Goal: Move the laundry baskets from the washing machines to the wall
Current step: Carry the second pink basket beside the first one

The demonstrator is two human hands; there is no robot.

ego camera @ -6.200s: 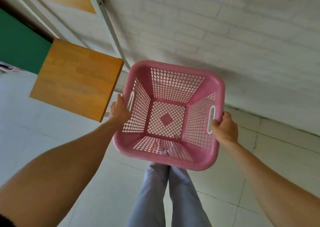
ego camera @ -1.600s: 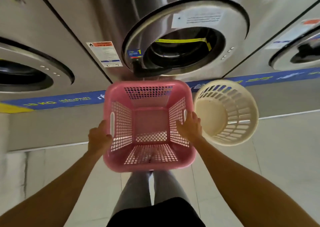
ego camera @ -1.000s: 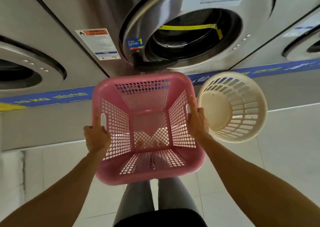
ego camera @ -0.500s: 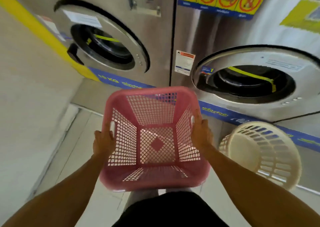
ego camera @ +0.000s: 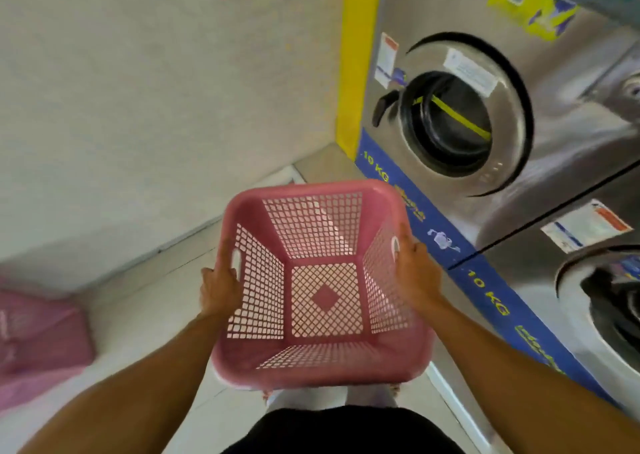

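Gripping the pink basket (ego camera: 323, 291) by its 2 side handles, your left hand (ego camera: 220, 289) and right hand (ego camera: 417, 275) are curling closed around its rim, carrying it chest-high. Beside you the washing machines (ego camera: 467, 114) are standing right; the wall (ego camera: 138, 90) is lying ahead-left, nearer your left hand.

I see open tiled floor (ego camera: 145, 315) ahead and to the left of the pink laundry basket (ego camera: 322, 291), running clear up to the pale wall (ego camera: 138, 90). On the right, the front-loading washing machines (ego camera: 502, 124) form a solid barrier, their blue base strip (ego camera: 485, 280) close beside the basket's right side. At the far left, low by the wall, something pink (ego camera: 38, 336) takes up floor; it is blurred, perhaps another basket. The corner beside the yellow panel (ego camera: 356, 55) is narrow.
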